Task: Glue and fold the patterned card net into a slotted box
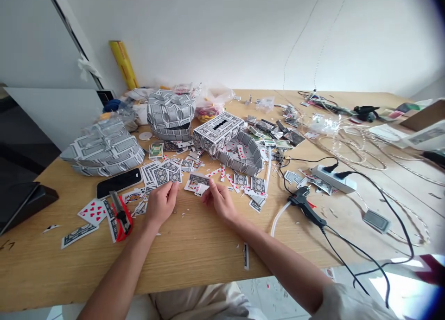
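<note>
My right hand (220, 200) pinches a cut strip of playing card (199, 178) between thumb and fingers, above the middle of the table. My left hand (162, 203) is closed with thumb against fingers; whether anything small is in it is hidden. Patterned playing cards (167, 171) lie spread just beyond the left hand. Behind the right hand is a heart-like open tray (239, 166) made of cards, with a card-covered box (219, 129) against it. A red utility knife (121, 218) lies left of my left hand, beside a black phone (118, 183).
Two card-built shapes (170, 113) stand at the back left. A glue gun (306, 206) lies on the right, its cord running to a white power strip (334, 178). Loose coiled cable (361, 148) spreads across the right side. Card scraps litter the wooden table (194, 250).
</note>
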`<state>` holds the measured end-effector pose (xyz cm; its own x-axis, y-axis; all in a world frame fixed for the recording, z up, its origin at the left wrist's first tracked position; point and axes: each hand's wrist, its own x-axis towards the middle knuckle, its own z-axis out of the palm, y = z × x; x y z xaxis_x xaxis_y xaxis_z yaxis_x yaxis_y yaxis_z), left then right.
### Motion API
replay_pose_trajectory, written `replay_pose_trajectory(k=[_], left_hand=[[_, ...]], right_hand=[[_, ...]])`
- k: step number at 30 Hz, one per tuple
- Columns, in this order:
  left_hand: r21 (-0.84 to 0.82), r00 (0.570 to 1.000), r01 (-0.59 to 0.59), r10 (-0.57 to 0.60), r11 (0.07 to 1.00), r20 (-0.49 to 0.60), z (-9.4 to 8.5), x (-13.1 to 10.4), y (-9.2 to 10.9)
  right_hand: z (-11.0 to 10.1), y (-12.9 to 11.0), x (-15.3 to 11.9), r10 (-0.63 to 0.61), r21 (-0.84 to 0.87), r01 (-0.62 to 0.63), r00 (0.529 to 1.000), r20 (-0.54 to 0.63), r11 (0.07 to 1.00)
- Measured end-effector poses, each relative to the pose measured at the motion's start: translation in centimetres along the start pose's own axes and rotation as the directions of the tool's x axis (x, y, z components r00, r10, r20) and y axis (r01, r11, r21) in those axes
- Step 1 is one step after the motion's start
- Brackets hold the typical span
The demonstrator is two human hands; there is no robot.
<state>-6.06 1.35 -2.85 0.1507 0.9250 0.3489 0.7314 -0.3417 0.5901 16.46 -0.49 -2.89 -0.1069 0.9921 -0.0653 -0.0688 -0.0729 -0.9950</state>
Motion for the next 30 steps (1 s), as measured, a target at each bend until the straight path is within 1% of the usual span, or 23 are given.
replay_pose_trajectory(k=[2, 4, 7, 10, 12, 17, 21, 24, 30], left_hand=[[0.082, 0.998, -0.002, 0.008, 0.997, -0.066, -0.1, 0.4, -0.7], [0.112, 0.996, -0.006, 0.016, 0.994, -0.090, 0.0, 0.7, -1.3], [0.168, 0.996, -0.024, 0.038, 0.986, -0.080, 0.4, 0.8, -1.8], [0.218, 0.997, -0.043, 0.055, 0.975, -0.049, 1.0, 0.6, -2.2], [0.247, 0.998, -0.052, 0.061, 0.968, -0.028, 1.3, 0.4, -2.5], [0.307, 0.997, -0.076, 0.063, 0.949, 0.051, 1.9, 0.3, -3.4], [0.310, 0.995, -0.094, 0.084, 0.946, 0.046, 2.0, 0.4, -3.6], [0.315, 0.995, -0.097, 0.087, 0.944, 0.044, 1.8, 0.5, -3.4], [0.347, 0.998, -0.055, 0.045, 0.936, 0.035, 1.4, 0.9, -3.3]], right_hand=[[-0.3, -0.1, 0.2, -0.016, 0.027, 0.018, 0.998, -0.068, 0.999], [-0.5, 0.0, 0.4, -0.012, 0.072, 0.020, 0.994, -0.107, 0.997], [-0.7, 0.3, 0.6, -0.041, 0.089, 0.056, 0.987, -0.157, 0.994], [-0.7, 0.6, 0.7, -0.110, 0.071, 0.126, 0.975, -0.195, 0.989], [-0.7, 0.8, 0.8, -0.139, 0.046, 0.150, 0.971, -0.193, 0.988], [-0.5, 1.2, 0.9, -0.149, -0.009, 0.150, 0.974, -0.169, 0.989], [-0.5, 1.4, 1.0, -0.185, -0.070, 0.177, 0.974, -0.130, 0.982], [-0.4, 1.4, 1.0, -0.188, -0.126, 0.173, 0.975, -0.116, 0.977], [-0.4, 2.2, 1.2, -0.168, -0.179, 0.147, 0.980, -0.107, 0.973]])
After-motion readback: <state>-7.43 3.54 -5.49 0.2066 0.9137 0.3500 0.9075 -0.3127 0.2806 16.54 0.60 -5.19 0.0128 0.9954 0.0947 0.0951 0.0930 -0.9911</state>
